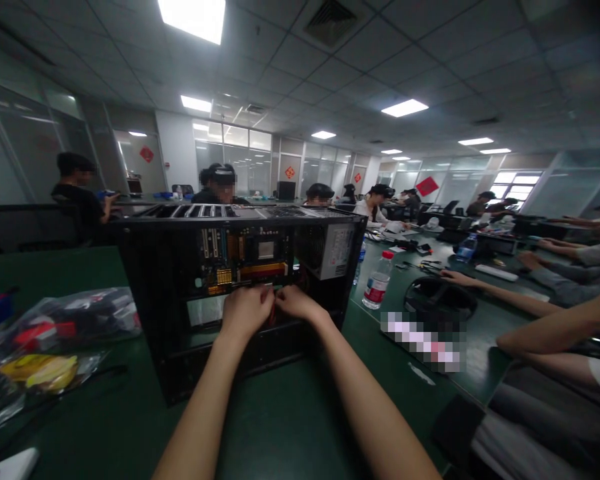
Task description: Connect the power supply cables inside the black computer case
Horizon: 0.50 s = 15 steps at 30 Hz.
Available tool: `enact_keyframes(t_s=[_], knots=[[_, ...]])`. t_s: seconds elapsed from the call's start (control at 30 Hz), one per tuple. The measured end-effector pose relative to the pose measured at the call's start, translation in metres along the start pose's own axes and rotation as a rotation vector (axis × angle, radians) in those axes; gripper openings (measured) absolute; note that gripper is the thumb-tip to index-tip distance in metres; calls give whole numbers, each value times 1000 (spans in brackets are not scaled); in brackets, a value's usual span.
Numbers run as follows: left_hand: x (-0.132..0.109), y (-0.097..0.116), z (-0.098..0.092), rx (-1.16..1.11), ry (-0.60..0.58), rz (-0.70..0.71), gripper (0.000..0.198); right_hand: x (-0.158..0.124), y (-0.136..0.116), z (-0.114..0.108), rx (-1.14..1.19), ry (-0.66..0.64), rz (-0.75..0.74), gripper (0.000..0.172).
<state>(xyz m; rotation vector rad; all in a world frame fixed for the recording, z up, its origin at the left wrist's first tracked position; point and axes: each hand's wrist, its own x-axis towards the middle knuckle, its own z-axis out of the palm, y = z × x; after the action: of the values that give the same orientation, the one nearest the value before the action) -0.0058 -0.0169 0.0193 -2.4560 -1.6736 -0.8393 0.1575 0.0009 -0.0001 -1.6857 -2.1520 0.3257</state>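
Note:
An open black computer case (160, 300) stands on the green table right in front of me. Inside it a motherboard (267, 249) with slots and connectors faces me, and a power supply (336, 251) with a fan sits at the upper right. My left hand (247, 311) is closed at the lower middle of the case opening, its fingertips pressed together. Close beside it, my right hand (299, 305) is closed too, fingers curled inward. Something reddish and small shows between the two hands, but the fingers hide what it is.
Plastic bags (80, 313) and a yellow packet (40, 371) lie left of the case. On the right are a water bottle (379, 280) with a red cap, a black headset (440, 297) and a blurred-out strip (423, 341). Other people sit around; a co-worker's arm (500, 293) rests at right.

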Motion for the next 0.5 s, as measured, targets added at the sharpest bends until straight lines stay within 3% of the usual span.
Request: enact_keyframes(t_s=[0.13, 0.33, 0.5], knots=[[2, -8, -1, -108, 98, -117, 47, 2, 2, 2, -19, -41, 24, 36], [8, -15, 4, -298, 31, -127, 42, 7, 5, 7, -22, -355, 12, 23], [6, -12, 13, -328, -92, 84, 36, 8, 4, 11, -174, -249, 213, 28]])
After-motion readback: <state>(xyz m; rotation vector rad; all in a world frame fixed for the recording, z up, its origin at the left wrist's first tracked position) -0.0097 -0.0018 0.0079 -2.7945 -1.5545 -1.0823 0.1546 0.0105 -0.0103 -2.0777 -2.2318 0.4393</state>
